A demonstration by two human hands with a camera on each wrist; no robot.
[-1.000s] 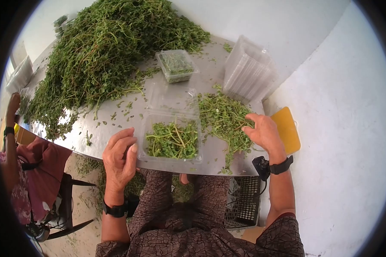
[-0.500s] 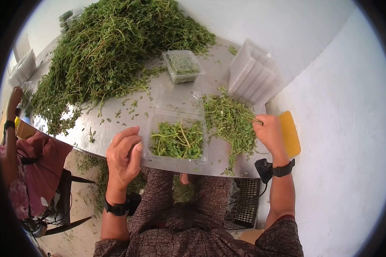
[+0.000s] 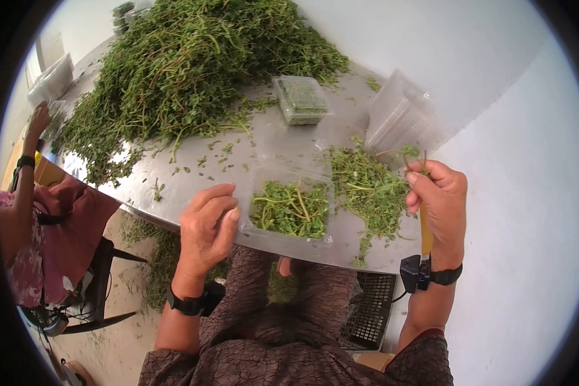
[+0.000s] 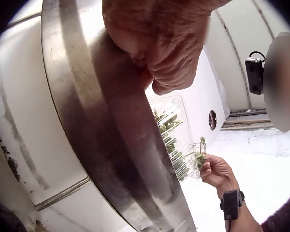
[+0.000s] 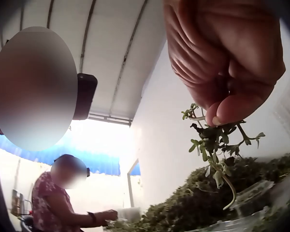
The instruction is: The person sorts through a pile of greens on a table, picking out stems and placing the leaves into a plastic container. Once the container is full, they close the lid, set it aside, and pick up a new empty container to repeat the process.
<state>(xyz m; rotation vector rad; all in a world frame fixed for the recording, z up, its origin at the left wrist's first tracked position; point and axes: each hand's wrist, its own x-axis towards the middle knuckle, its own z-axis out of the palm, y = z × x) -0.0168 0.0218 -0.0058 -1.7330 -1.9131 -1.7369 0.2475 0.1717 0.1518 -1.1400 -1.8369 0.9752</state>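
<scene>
My right hand (image 3: 439, 199) pinches a sprig of leafy greens (image 5: 215, 145) between thumb and fingertips, raised above the right side of the table. Its stems point upward in the head view. Loosely bent and holding nothing, my left hand (image 3: 207, 225) is at the table's front edge, beside a clear plastic clamshell box (image 3: 246, 222). The box lies with its lid folded back, and cut greens (image 3: 289, 209) fill its base. Just right of it spreads a small heap of loose greens (image 3: 370, 186), below the right hand.
A huge pile of greens (image 3: 199, 71) covers the back left of the metal table (image 3: 186, 154). A closed, filled clamshell (image 3: 302, 100) stands behind the open one. Stacked empty clamshells (image 3: 405, 112) lean by the wall. Another person's arm (image 3: 29, 141) is at far left.
My right hand closed its fingertips on a sprig at the small heap, then lifted it up and right. The left hand has stayed beside the box. The head view has shifted a little.
</scene>
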